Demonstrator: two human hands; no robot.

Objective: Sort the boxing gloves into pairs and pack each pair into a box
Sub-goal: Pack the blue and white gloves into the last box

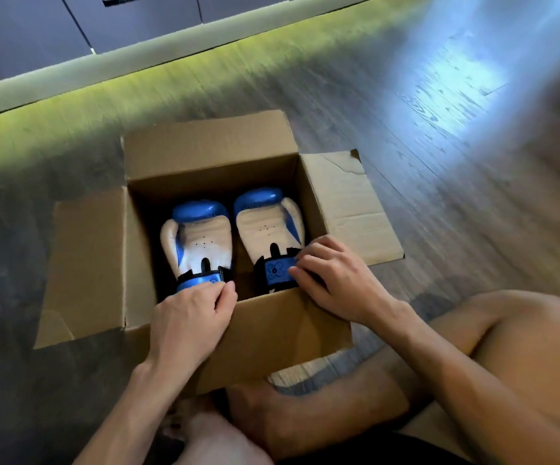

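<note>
Left hand (188, 317), right hand (335, 280): fingers round glove cuffs (276, 271) in box (282, 333)

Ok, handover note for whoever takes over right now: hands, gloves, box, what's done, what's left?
Left hand: fingers pinch the cuff of the left-side glove.
Right hand: fingers curl on the cuff strap of the right-side glove.
Both blue-and-white gloves lie side by side, palms up, cuffs nearest the person, inside the open cardboard box on the floor.
Done: this pair is in the box.
Left: let go, fold the flaps shut. No other gloves or boxes in view.
</note>
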